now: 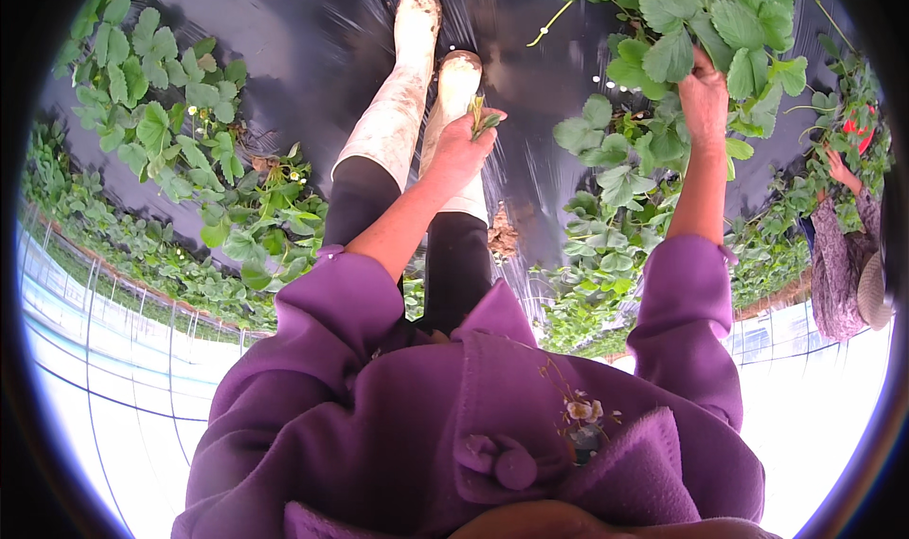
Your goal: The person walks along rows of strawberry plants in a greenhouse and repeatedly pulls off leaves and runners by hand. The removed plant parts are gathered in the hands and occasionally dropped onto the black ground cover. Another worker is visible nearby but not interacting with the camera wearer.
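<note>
My left hand is in front of my white boots, its fingers closed around a small bunch of picked green leaves and stalks. My right hand reaches into a leafy strawberry plant at the upper right. The fingers there look curled, but leaves cover their tips, so what they grip is hidden. From this plant a pale runner sticks out to the left over black plastic mulch film.
White muddy boots stand on the film between two strawberry rows, the left one bearing white flowers. A dry brown leaf lies near my leg. At far right, another person's hand reaches into plants near a red object.
</note>
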### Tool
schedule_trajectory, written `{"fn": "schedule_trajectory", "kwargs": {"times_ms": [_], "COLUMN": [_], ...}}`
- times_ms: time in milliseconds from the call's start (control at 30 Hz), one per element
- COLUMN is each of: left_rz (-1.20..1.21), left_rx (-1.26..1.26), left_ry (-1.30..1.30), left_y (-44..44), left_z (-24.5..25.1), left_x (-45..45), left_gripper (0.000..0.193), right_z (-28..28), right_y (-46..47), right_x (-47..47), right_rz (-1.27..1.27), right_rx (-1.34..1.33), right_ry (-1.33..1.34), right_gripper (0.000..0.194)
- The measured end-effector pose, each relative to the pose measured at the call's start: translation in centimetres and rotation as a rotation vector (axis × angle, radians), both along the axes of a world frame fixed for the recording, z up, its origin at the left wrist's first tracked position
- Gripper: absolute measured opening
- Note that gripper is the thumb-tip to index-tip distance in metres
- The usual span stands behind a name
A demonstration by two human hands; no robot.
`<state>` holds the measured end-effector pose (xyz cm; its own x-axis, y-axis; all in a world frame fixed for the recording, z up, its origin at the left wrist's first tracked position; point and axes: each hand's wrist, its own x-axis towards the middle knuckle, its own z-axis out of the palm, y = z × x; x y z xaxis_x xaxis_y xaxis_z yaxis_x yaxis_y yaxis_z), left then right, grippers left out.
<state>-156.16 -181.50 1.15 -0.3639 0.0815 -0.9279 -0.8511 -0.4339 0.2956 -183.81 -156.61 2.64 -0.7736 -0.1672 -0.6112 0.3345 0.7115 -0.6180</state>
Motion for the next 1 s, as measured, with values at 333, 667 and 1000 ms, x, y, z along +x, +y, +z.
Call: {"fn": "schedule_trajectory", "kwargs": {"times_ms": [333,667,1000], "left_rz": [-0.088,-0.138,-0.108], "left_rx": [-0.042,-0.051,-0.053], "left_ry": [0.017,0.025,-0.002], "left_y": [0.0,0.0,-0.2], "left_z": [0.1,-1.0,-0.6], "left_x": [0.5,1.4,0.2], "left_gripper": [0.029,0.027,0.026], "right_z": [3.5,-5.7,-10.1], "right_y": [-1.0,-3.9,-0.2], "right_x": [1.5,-0.2,-1.9], "right_rz": [0.165,0.61,0.448], "right_rx": [0.15,0.699,0.57], "right_ry": [0.26,0.526,0.198], "right_gripper": [0.019,0.044,0.062]}}
